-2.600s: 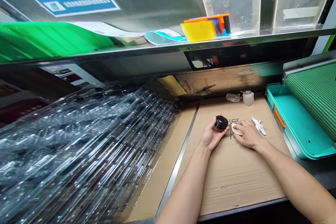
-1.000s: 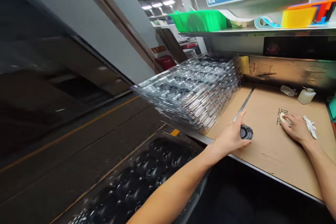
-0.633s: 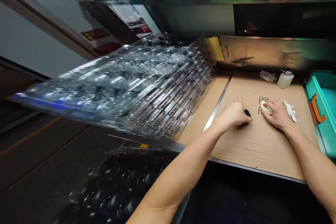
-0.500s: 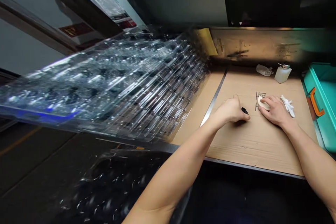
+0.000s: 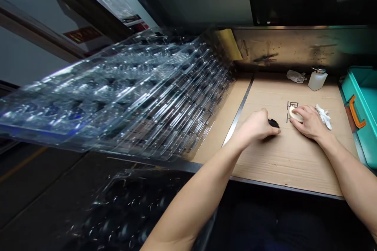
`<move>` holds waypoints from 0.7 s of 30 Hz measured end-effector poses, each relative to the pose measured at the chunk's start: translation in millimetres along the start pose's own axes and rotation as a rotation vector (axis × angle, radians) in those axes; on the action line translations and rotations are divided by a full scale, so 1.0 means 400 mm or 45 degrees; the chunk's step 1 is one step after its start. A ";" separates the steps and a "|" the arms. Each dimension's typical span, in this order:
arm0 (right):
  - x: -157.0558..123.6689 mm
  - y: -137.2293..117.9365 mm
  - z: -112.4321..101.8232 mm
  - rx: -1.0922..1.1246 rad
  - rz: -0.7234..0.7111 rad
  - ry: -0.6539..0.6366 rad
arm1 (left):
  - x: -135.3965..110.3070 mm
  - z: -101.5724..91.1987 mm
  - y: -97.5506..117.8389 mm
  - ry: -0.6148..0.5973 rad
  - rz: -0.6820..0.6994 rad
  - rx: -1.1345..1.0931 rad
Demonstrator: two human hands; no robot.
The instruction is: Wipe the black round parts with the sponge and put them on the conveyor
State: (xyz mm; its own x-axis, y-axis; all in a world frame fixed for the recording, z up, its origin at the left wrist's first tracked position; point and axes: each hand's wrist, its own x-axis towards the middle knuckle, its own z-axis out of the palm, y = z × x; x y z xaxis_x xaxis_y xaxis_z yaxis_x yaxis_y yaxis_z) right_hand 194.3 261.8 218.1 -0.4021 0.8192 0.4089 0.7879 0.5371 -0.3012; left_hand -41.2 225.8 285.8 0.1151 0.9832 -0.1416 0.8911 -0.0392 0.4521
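A bare left hand and a bare right hand, each with slender fingers, run into smooth, uncovered forearms that narrow at the wrists; the left forearm shows a faint crease near the elbow

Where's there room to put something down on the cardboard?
Bare cardboard shows between left arm, right arm and front edge; also behind the left hand, between metal strip and black printing. It's crowded around the right hand: pale disc, white bundle, bottle, crumpled plastic.
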 end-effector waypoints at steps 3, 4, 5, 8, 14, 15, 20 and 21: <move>0.006 0.005 -0.034 -0.062 0.118 0.122 | -0.049 0.042 0.004 0.079 0.103 0.187; 0.007 0.013 -0.050 -0.119 0.231 0.204 | -0.065 0.055 0.000 0.103 0.125 0.199; 0.007 0.023 -0.067 -0.190 0.362 0.283 | -0.079 0.065 -0.006 0.118 0.136 0.186; 0.001 0.066 -0.111 -0.369 0.685 0.294 | -0.113 0.074 -0.033 0.144 0.122 0.061; -0.006 0.103 -0.113 -0.319 0.762 -0.081 | -0.108 0.026 -0.026 0.434 0.164 -0.443; -0.004 0.102 -0.108 -0.288 0.707 -0.037 | -0.089 0.024 -0.006 0.419 0.156 -0.615; 0.011 0.083 -0.089 -0.087 0.531 0.261 | 0.075 0.065 0.115 -0.049 0.008 -1.731; 0.013 0.075 -0.086 -0.014 0.522 0.277 | 0.106 0.079 0.131 -0.099 -0.039 -1.887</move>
State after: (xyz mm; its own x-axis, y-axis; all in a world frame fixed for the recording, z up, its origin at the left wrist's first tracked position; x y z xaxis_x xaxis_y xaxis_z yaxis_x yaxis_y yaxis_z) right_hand 231.8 275.2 241.0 0.0499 0.9017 0.4296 0.8669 0.1745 -0.4669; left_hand 24.4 260.0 275.7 0.1700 0.9667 -0.1911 -0.3493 0.2404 0.9056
